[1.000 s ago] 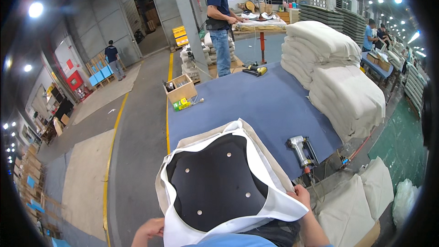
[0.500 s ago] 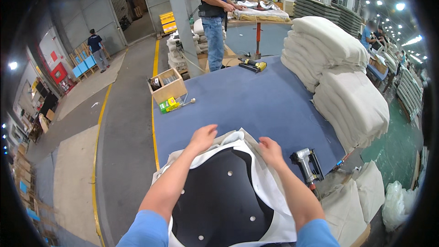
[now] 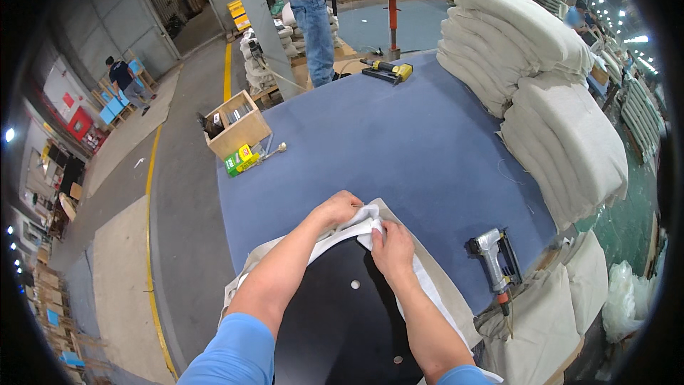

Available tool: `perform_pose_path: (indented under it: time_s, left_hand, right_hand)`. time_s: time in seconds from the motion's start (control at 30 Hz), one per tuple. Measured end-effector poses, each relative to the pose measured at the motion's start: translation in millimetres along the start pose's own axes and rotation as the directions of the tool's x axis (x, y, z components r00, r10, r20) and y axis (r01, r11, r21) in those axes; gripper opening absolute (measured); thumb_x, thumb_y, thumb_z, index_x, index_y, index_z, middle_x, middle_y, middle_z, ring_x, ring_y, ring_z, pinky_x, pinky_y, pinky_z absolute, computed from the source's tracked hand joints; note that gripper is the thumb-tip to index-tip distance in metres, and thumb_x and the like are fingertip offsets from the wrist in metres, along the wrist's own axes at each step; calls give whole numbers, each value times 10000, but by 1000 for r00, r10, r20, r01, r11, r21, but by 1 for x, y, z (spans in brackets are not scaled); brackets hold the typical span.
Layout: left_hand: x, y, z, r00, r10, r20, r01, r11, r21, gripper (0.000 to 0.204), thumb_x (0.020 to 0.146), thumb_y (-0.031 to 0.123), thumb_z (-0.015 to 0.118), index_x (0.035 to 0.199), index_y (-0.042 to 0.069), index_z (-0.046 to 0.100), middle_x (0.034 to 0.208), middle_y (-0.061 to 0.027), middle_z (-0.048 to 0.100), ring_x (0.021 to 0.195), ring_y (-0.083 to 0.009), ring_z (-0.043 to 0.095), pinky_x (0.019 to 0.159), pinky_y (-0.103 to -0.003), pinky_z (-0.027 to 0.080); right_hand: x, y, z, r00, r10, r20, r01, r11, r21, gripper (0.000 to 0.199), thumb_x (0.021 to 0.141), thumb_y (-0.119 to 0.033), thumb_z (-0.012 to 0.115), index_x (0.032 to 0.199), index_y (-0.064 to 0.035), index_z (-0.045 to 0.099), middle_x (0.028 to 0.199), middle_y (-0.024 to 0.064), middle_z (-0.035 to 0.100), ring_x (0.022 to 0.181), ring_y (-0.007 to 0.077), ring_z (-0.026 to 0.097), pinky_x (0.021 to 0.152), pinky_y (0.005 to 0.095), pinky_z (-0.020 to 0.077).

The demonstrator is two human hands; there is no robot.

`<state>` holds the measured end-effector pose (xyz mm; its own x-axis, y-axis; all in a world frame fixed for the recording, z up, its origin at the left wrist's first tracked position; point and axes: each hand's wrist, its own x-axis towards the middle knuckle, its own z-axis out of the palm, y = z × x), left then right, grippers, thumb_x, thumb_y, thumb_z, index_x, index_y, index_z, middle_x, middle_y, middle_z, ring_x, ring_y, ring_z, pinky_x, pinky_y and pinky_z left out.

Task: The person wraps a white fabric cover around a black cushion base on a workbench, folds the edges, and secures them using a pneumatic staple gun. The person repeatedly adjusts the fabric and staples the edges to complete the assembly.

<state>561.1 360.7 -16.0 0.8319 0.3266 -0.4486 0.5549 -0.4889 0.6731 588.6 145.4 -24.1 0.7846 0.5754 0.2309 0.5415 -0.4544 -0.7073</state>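
Note:
A black panel (image 3: 335, 321) with round holes lies in front of me, edged by white padding (image 3: 427, 281) and beige fabric (image 3: 459, 314). At its far end, my left hand (image 3: 340, 209) is closed on the gathered edge of the white cloth (image 3: 367, 215). My right hand (image 3: 393, 248) pinches the same cloth just to the right, by the panel's rim. Both hands' fingertips are partly hidden in the folds. To the right, a silver staple gun (image 3: 490, 253) rests on the blue-covered table (image 3: 356, 142), apart from my hands.
A wooden box (image 3: 239, 132) of staples and a green-yellow carton (image 3: 241, 160) sit at the table's left edge. A yellow-black staple gun (image 3: 388, 71) lies at the back. Beige cushion stacks (image 3: 513, 36) stand right. A co-worker (image 3: 311, 21) stands beyond the table.
My hands have come together and closed on the white cloth at the panel's far end; before, they were apart on either side. The view has shifted and tilted downward.

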Motion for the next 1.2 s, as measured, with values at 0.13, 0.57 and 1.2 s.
perform_pose_path:
  time_s: [0.13,0.57,1.2]
  left_hand:
    - [9,11,6,995,55,-84,-50,997,66,296,908,150,644,1153,72,791,1080,-172,781,956,-314,740,865,-418,571]
    - [21,5,3,989,72,-130,-72,997,2,200,958,139,669,1057,44,814,934,-84,788,829,-157,687,787,-353,565]
    - [-7,-16,18,901,182,-394,-264,950,-167,182,983,132,652,1101,67,776,1245,-98,697,1013,-189,667,913,-338,534]
  right_hand:
    - [9,2,-4,991,69,111,-69,998,1,317,967,-240,658,1102,44,696,1027,263,712,975,463,684,894,547,530]
    - [7,-14,21,978,-80,191,82,997,-3,254,995,-207,613,1018,40,669,973,229,705,932,437,669,854,550,531]
    - [79,30,49,892,288,348,-394,874,286,284,938,-297,715,1076,-57,776,977,180,776,939,373,736,845,456,543]
